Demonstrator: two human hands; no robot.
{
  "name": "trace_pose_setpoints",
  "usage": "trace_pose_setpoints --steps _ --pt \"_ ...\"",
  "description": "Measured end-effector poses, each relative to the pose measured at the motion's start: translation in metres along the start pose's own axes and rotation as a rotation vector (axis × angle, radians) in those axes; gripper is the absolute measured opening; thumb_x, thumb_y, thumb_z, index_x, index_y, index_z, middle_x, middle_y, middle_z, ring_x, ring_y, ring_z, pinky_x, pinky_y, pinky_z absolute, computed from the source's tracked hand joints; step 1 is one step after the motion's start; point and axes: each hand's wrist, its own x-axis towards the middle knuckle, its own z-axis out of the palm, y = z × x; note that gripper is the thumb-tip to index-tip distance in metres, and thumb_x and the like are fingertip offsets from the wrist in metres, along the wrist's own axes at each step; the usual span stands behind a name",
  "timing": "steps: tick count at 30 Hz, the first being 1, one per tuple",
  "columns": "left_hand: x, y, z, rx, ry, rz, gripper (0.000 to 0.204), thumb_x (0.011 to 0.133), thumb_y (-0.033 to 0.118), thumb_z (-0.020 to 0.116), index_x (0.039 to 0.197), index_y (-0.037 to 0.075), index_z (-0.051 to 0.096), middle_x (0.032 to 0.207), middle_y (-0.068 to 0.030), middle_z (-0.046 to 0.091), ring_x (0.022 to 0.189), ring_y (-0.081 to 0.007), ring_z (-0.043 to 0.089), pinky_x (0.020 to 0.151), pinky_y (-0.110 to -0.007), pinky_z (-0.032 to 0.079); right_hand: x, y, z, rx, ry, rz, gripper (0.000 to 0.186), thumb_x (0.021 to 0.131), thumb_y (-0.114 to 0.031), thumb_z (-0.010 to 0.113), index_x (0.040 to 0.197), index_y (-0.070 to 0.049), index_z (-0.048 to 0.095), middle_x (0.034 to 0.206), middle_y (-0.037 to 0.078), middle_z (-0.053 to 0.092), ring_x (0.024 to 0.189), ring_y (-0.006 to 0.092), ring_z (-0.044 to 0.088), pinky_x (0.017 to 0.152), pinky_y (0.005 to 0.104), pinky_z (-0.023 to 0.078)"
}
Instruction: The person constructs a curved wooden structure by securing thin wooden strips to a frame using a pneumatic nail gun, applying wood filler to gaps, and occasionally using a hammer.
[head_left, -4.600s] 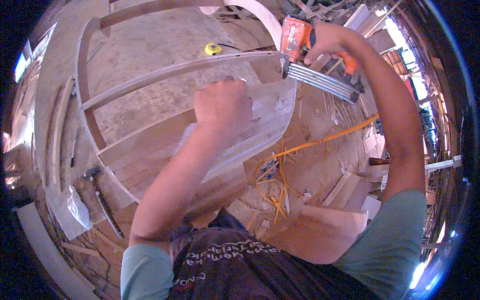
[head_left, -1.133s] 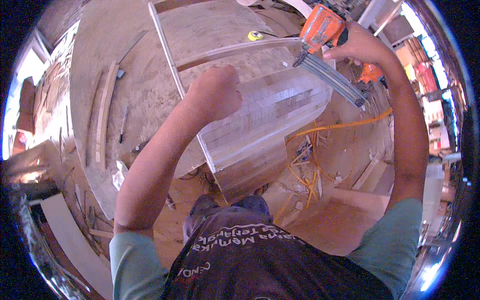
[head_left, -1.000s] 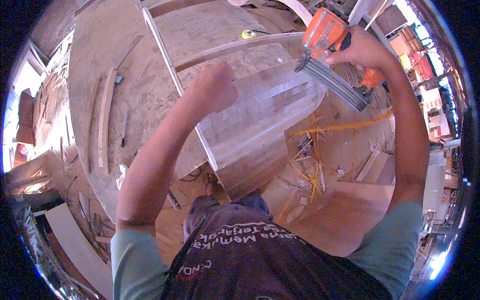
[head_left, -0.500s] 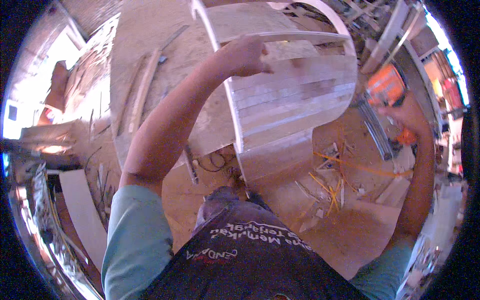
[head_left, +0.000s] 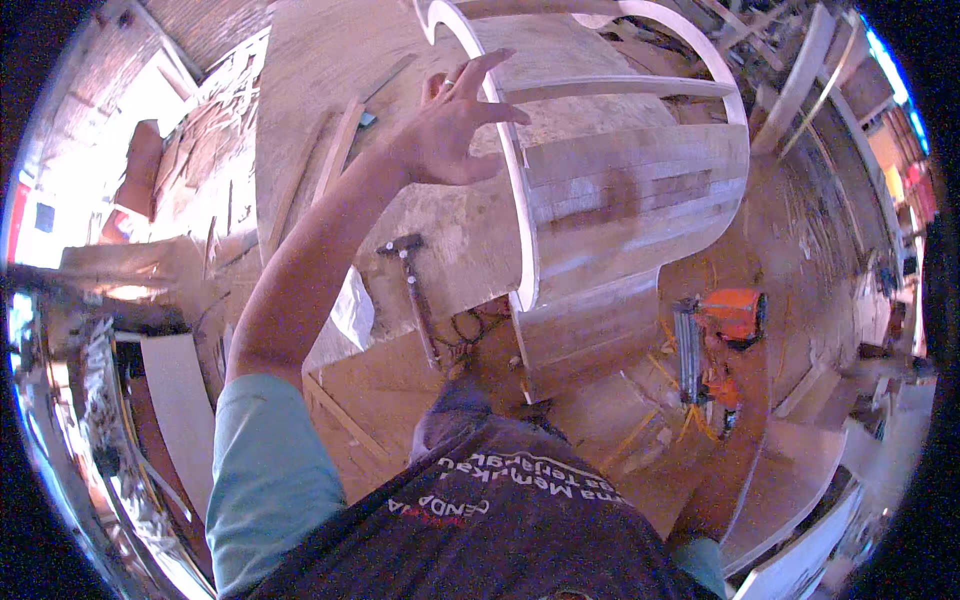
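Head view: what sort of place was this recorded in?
Most likely a woodworking or furniture workshop: there is a part-slatted, curved wooden frame, an orange nail gun and a hammer.

Dark shirt [head_left: 480, 545] | white lettering [head_left: 540, 480], upside down, two lines | smaller white lettering [head_left: 440, 507], with red print, apparently text, too blurred

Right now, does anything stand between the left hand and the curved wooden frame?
Nothing visible does. The open left hand overlaps the pale edge of the curved wooden frame in this view; contact is unclear. The right hand holds the orange nail gun away to the right.
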Motion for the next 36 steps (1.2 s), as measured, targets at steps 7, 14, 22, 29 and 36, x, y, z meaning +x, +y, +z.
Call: trace_pose_setpoints --steps 7,14,22,29,36 --pt "0.018 -0.042 0.014 -0.164 -0.026 0.137 0.048 0.085 0.037 0.072 0.129 0.021 0.069 0.163 -0.0167 0.026 0.150 -0.0387 0.026 0.117 -0.064 0.016 -0.060 -0.073 0.093 0.226 0.142 0.458 0.030 0.089 -0.019 0.073 0.115 -0.007 0.063 0.080 0.000 0.062 0.069 0.0105 0.058 0.061 0.0286 0.049" --pt "0.005 -0.071 -0.036 -0.063 0.281 0.213 0.045 0.089 0.031 0.072 0.128 0.009 0.067 0.139 -0.0206 0.052 0.126 -0.0358 0.052 0.103 -0.049 0.042 -0.051 -0.116 0.229 -0.071 -0.218 0.025 0.038 0.093 -0.014 0.066 0.129 -0.007 0.056 0.076 -0.001 0.057 0.056 0.0101 0.055 0.048 0.0289 0.044" --pt "-0.089 -0.091 -0.096 -0.337 0.101 -0.148 0.049 0.084 0.026 0.077 0.131 0.013 0.068 0.158 -0.0249 0.033 0.145 -0.0439 0.033 0.121 -0.049 0.025 0.014 -0.179 0.403 -0.234 -0.192 -0.437 0.077 0.089 -0.006 0.065 0.156 -0.003 0.029 0.104 0.025 0.063 0.093 0.0379 0.063 0.080 0.0473 0.051" --pt "-0.161 -0.083 -0.078 -0.359 0.254 -0.238 0.053 0.076 0.030 0.083 0.125 0.012 0.072 0.151 -0.0260 0.042 0.140 -0.0415 0.042 0.116 -0.050 0.034 0.097 -0.179 0.508 -0.480 0.046 -0.408 0.086 0.085 -0.005 0.067 0.159 -0.015 0.025 0.113 0.031 0.057 0.100 0.0464 0.062 0.087 0.0509 0.051" --pt "-0.197 -0.073 -0.071 -0.425 0.230 -0.382 0.053 0.074 0.025 0.082 0.124 0.011 0.073 0.152 -0.0231 0.042 0.144 -0.0388 0.039 0.118 -0.050 0.030 0.119 -0.138 0.531 -0.456 0.319 -0.753 0.046 0.086 -0.005 0.065 0.131 -0.007 0.057 0.118 0.023 0.059 0.096 0.0434 0.060 0.082 0.0556 0.047"
